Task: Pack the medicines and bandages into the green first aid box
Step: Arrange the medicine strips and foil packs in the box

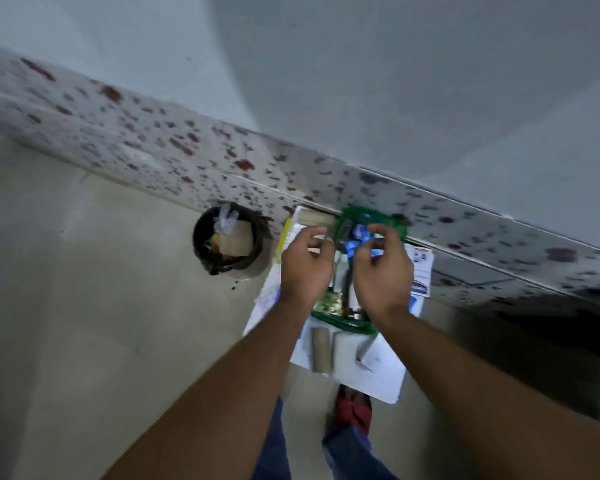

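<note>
The green first aid box (347, 325) lies open on a white sheet against the speckled skirting, with tubes and a gold blister strip (329, 303) inside. Both my hands hover over it. My right hand (383, 271) pinches a blue packet (357, 237) above the far end of the box. My left hand (305, 265) has its fingers curled close beside it; blur hides whether it holds anything. Two bandage rolls (321, 351) lie on the sheet just in front of the box.
A round black bin (229, 240) with rubbish stands on the floor to the left. Printed leaflets (421, 268) lie right of the box. My red shoe (354, 407) is under the sheet's near edge. A dark opening is at the right.
</note>
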